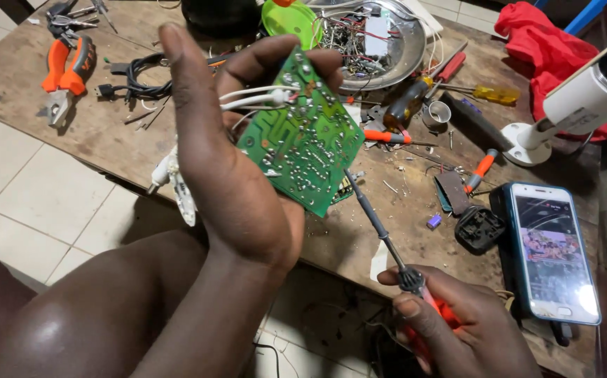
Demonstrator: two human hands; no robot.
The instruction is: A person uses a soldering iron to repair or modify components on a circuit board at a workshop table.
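My left hand holds a green circuit board up over the wooden table, solder side facing me, with white wires trailing off its left edge. My right hand grips a soldering iron by its red handle at the lower right. The iron's dark shaft slants up and left, and its tip reaches the board's lower edge.
On the wooden table lie orange-handled pliers, a black cable, a metal bowl of wires, screwdrivers, a smartphone, a black plug, a white camera and red cloth. Tiled floor at left.
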